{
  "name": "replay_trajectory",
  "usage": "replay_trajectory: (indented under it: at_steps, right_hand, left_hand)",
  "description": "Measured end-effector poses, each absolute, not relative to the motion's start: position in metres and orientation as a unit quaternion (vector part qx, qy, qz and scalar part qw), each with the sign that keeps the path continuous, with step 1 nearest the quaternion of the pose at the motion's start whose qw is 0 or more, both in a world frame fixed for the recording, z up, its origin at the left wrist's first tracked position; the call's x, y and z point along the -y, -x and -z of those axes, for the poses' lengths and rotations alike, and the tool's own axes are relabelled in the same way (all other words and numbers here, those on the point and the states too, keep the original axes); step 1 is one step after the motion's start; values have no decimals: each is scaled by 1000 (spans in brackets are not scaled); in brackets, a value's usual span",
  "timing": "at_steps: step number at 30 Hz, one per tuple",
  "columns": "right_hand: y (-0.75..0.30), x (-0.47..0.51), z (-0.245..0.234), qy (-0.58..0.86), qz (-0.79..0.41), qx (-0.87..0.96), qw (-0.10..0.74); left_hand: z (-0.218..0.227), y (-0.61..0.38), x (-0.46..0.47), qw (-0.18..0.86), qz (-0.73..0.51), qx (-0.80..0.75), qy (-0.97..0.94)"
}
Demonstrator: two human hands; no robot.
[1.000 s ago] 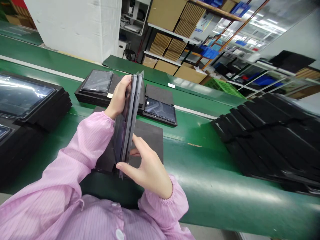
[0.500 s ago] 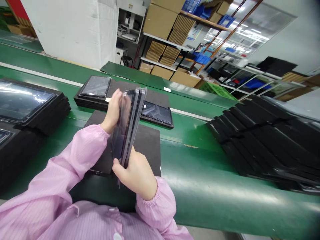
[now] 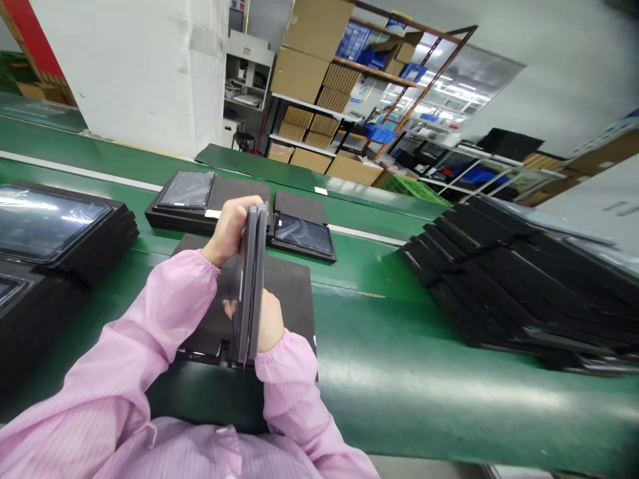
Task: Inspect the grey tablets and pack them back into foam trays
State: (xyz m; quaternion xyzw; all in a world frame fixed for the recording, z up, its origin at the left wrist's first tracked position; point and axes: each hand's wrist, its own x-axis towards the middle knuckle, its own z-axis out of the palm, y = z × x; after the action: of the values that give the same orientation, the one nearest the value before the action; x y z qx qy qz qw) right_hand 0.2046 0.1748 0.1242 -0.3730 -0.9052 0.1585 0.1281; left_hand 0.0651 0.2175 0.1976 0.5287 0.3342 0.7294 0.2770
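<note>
1. Head view: two slim, dark-grey, rectangular tablets with metal-looking rims [image 3: 258, 283] are held together on edge above a flat, black, rectangular foam-like board [image 3: 292, 293], near the near edge of the glossy green surface [image 3: 389, 386]; whether they touch the board cannot be told
2. The left hand [image 3: 228, 229] is partly closed, curled on their far end; the right hand [image 3: 271, 318], also partly closed, wraps their lower part, its fingertips showing past the left side
3. The step in hand looks like turning and squaring the pair; the next move seems to call for an even hold at both ends, so neither tablet slides
4. Towards the surface's right end leans a large stack of black, rectangular, foam-like trays [image 3: 479, 279]
5. Half a second ago the left tablet's glossy screen showed; now the pair is seen nearly edge-on, the left fingers have curled in and the right thumb has left the near corner
</note>
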Motion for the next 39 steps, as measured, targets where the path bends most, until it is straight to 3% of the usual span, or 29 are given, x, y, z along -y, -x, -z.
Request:
replay_trajectory:
  at_steps: [13,21,23,26,28,33,39]
  right_hand:
    - [-201,-177,-118,396,-155,899,102]
    - [-230,-183,-152,357,-234,902,60]
    - [-247,-184,-163,344,-304,876,147]
    - [-266,-180,-174,327,-420,749,394]
    - [-272,-175,-175,283,-484,671,484]
    - [-272,-172,-168,242,-572,606,497]
    - [-273,-179,-164,253,-543,613,514]
  left_hand:
    - [-188,-54,-227,270,-721,-349,-535]
    - [-190,-60,-225,262,-705,-359,-552]
    - [-191,-63,-225,248,-709,-355,-557]
    - [-195,-68,-225,219,-708,-359,-568]
    - [-197,-73,-226,202,-699,-370,-578]
    - [-199,-82,-236,166,-675,-374,-614]
    - [-195,-84,-250,162,-681,-385,-602]
